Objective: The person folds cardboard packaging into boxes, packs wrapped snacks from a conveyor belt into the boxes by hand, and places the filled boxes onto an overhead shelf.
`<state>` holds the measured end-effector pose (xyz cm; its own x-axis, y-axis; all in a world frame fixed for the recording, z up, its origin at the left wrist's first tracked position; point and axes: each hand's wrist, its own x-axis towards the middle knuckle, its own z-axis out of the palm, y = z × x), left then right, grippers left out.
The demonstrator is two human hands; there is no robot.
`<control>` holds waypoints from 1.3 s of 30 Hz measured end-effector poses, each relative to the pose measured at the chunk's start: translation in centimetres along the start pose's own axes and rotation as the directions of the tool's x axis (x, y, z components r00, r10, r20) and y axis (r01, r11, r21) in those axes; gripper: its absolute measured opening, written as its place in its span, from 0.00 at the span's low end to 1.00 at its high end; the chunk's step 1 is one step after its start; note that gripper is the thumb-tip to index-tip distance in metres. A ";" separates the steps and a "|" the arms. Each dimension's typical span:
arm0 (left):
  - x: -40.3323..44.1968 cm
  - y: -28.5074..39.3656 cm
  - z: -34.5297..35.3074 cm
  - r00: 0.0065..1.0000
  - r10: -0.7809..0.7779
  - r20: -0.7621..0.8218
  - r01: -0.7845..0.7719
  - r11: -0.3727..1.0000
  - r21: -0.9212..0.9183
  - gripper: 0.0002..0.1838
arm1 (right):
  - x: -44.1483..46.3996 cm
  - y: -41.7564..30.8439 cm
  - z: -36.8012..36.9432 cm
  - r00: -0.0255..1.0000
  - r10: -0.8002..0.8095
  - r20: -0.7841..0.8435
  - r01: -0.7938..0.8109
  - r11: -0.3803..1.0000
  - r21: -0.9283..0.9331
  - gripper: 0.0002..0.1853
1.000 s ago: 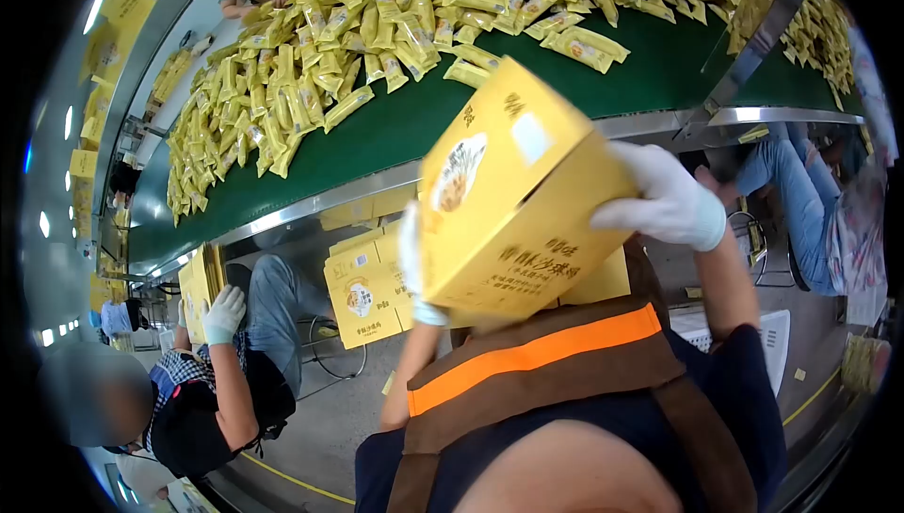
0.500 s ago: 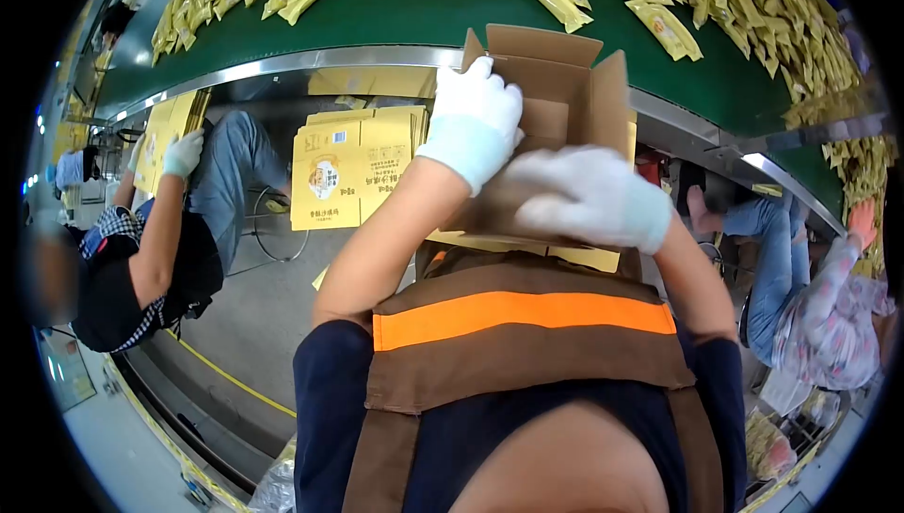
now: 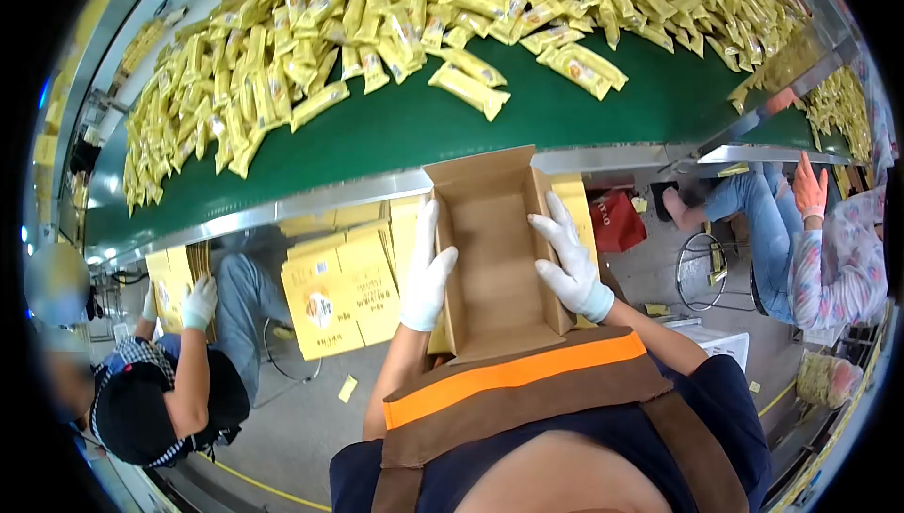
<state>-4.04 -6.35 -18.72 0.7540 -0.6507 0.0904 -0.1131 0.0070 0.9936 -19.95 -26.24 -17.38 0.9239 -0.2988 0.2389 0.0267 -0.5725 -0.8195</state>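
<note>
An open cardboard box (image 3: 494, 273), brown inside, stands in front of my apron, its far flap against the belt's metal edge. My left hand (image 3: 426, 268), in a white glove, presses along the box's left wall with the fingers stretched upward. Against the right wall lies my right hand (image 3: 571, 264), also gloved, its fingers apart and curving over the edge. Between them the two hands hold the box. Its inside shows bare cardboard. To the left of the box is a stack of flat yellow printed cartons (image 3: 344, 296).
Ahead runs a green conveyor belt (image 3: 377, 141) heaped with yellow wrapped packets (image 3: 471, 89). A person (image 3: 169, 376) at left holds yellow cartons; another person (image 3: 838, 259) sits at right, with an orange-gloved hand raised. A red bag (image 3: 617, 221) and a stool (image 3: 703, 273) are at right.
My view has shifted toward the belt. My hands have moved from the box's top and near side to its two side walls, and the box's inside now faces me.
</note>
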 end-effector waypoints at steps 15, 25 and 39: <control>25.7 -7.8 -20.7 0.902 0.148 -0.405 0.371 0.215 0.903 0.44 | 45.1 17.5 -13.0 0.975 0.217 -0.049 -0.222 0.949 -0.225 0.54; 25.3 -5.3 -10.5 0.984 0.166 -0.060 -0.044 0.561 0.827 0.34 | 36.4 8.5 -0.2 0.940 0.064 0.336 0.142 0.821 -0.553 0.44; 19.1 -4.0 -7.8 0.941 0.208 -0.268 0.069 0.656 0.752 0.23 | 39.6 25.8 -21.8 0.865 0.164 -0.474 -0.387 0.821 -0.420 0.49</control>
<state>15.88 -12.89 -20.41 0.8591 -0.4072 0.3100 -0.5085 -0.6109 0.6068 8.96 -69.48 -17.67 0.6224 -0.7148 0.3189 -0.4957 -0.6753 -0.5461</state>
